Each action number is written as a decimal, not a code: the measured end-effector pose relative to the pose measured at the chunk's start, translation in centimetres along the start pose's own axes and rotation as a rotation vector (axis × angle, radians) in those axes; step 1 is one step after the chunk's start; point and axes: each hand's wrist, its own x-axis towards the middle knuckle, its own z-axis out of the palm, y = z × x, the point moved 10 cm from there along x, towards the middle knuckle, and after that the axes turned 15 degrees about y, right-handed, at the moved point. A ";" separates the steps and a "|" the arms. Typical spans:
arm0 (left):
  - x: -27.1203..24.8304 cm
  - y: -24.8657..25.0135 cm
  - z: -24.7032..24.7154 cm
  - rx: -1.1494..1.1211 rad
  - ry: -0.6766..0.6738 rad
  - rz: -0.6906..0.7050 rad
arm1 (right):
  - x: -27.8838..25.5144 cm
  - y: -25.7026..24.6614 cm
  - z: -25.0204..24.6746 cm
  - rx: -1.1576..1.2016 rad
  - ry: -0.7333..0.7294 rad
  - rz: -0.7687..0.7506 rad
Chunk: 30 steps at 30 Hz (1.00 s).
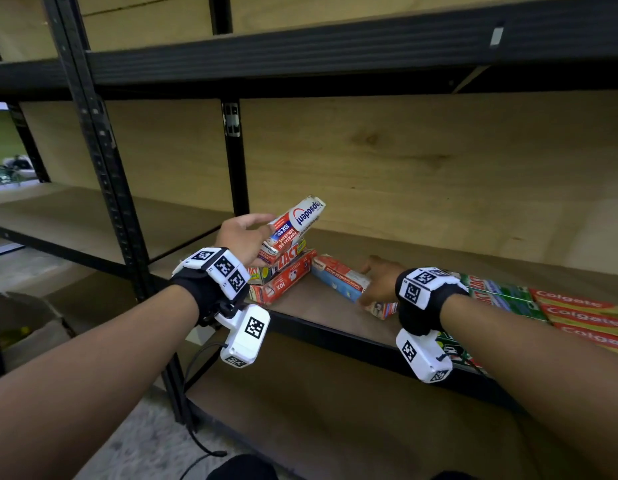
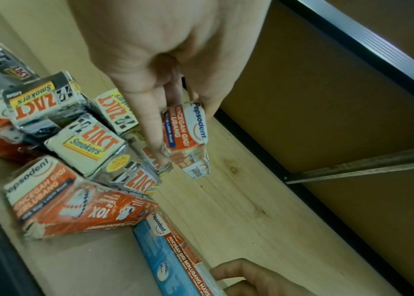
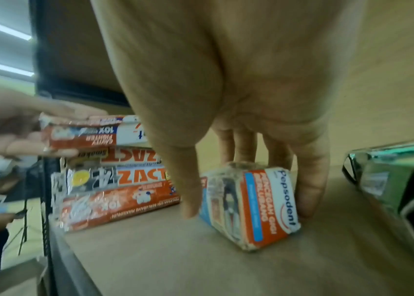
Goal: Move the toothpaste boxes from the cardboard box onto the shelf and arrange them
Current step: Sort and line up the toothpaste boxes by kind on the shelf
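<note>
Shelf [image 1: 335, 317], wood board on black metal frame, w/ toothpaste boxes:
- L hand [image 1: 243, 239]: fingers curled round red/white Pepsodent box [image 1: 295, 225], held tilted just above pile, off the board
- Pile [image 1: 283, 275], left part of shelf: Zact Smokers boxes stacked loosely, red Pepsodent 10X box [image 1: 279, 284] at near edge
- R hand [image 1: 378, 284]: thumb and fingers clamp both long sides of blue/red Pepsodent box [image 1: 338, 277], lying flat on board, angled, right of pile
- Far right: green Zact boxes [image 1: 501, 294], then red Colgate boxes [image 1: 584, 315] in neat row, flat
- Cardboard box [image 1: 23, 320]: low left, on floor; contents unclear
</note>
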 end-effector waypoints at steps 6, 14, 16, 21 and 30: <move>-0.1 -0.1 -0.1 0.025 0.009 0.017 | 1.4 -0.5 -1.1 -0.102 0.168 0.016; 0.2 -0.6 0.1 -0.062 -0.009 -0.030 | 1.6 -1.7 0.0 -0.285 0.048 -0.105; 0.2 -1.1 0.5 -0.133 -0.030 -0.099 | 1.2 -1.9 0.6 -0.274 -0.005 -0.173; -1.3 -2.8 2.6 -0.354 -0.151 -0.358 | 0.0 -3.1 -0.3 -0.004 0.007 -0.245; -6.0 -1.4 7.9 -0.383 -0.396 -0.335 | -1.3 -5.6 -3.5 1.227 -0.029 0.105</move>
